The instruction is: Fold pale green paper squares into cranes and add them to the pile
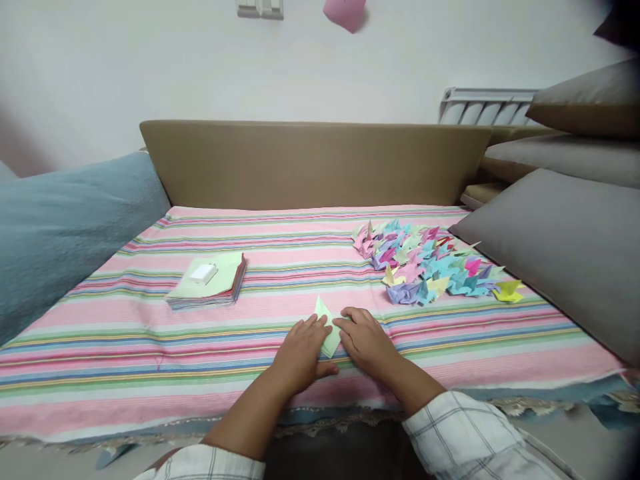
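A pale green folded paper (327,327) lies on the striped cloth (150,353) near its front edge. My left hand (300,353) rests on the paper's left side with fingers pressed flat on it. My right hand (365,340) presses on its right side, fingers together. The upper point of the paper sticks out between the two hands. A heap of several folded paper cranes (425,263) in many colours lies to the right and further back. A stack of square coloured papers (210,283) lies to the left with a small white object (203,273) on top.
Grey cushions (565,247) lean at the right edge. A blue-grey blanket (60,227) bulges at the left. A tan backrest (310,163) runs along the far side. A white radiator (485,107) stands by the wall.
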Demonstrator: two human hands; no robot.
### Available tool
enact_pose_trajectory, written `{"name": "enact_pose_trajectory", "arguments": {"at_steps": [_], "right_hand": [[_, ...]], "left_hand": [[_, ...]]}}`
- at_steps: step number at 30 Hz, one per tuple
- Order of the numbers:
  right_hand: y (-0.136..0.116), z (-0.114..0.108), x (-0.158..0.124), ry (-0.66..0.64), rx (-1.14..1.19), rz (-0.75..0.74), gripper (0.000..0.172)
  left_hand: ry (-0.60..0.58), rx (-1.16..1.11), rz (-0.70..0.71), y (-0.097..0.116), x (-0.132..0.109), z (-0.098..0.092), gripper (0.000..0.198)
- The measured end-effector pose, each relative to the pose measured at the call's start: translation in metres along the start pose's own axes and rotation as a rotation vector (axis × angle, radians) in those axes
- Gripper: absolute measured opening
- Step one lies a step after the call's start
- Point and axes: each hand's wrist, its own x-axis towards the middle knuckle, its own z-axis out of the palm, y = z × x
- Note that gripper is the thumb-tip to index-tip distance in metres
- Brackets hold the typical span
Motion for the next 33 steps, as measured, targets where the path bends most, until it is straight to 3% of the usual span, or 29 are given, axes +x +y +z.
{"name": "enact_pose_trajectory", "arguments": {"at_steps": [11,27,33], "right_hand": [[-0.008,-0.005,0.023,-0.126,-0.093,0.112,0.033],[0.002,0.008,0.055,-0.104,-0.025,0.171,0.039],[0.017,-0.001,0.042,-0.177,0.132,-0.054,0.035]], "left_hand": [[-0.009,0.010,0.006,0.000,0.001,0.002,0.076],[-0.033,0.000,-0.010,0.000,0.000,0.001,0.074],[-0.027,0.025,-0.004,0.002,-0.001,0.001,0.079]]}}
